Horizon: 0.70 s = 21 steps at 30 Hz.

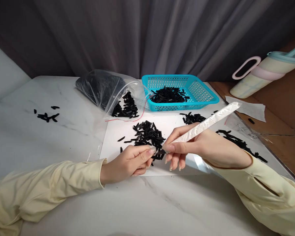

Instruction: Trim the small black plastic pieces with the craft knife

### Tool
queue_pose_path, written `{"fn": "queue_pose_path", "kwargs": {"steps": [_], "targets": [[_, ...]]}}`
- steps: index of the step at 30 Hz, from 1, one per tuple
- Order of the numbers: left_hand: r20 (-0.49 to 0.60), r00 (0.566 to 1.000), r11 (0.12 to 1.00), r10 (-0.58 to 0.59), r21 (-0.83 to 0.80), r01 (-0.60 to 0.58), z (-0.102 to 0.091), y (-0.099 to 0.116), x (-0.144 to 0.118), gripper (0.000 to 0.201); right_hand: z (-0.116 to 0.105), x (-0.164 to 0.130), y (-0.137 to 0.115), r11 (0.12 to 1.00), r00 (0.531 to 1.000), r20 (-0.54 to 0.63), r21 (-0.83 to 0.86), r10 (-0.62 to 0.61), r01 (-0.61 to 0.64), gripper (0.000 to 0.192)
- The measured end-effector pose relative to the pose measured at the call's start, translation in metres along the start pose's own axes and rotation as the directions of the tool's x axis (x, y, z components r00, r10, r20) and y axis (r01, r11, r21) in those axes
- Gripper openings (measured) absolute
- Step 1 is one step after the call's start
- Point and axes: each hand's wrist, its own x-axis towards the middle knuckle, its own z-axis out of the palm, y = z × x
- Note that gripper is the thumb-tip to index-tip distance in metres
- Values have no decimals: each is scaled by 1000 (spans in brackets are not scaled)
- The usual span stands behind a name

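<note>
head view showed the left hand [130,162] pinching one small black piece [159,152] just before the white sheet's [172,126] heap [147,134]; the right hand [201,147] pinched one white strip [206,123], other fingers loosely spread. one blue basket [206,98] stood behind the sheet.

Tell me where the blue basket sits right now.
The blue basket sits at the table's far side, right of centre, beside the open plastic bag and beyond the white sheet.
</note>
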Motion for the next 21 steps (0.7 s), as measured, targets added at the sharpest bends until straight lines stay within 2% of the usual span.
{"fn": "queue_pose_path", "kwargs": {"steps": [10,16,21], "targets": [[-14,1000,999,6,46,-5,-1,0,-3,35,-3,-6,-8,987,998,-34,-149,61,-66,20],[-48,998,999,-34,12,35,-2,0,-2,37,-3,-10,-11,947,990,-140,-318,-6,-39,17],[-63,996,998,-62,5,62,0,3,0,37,-1,-9,-10,946,995,-103,-320,13,-46,21]]}}
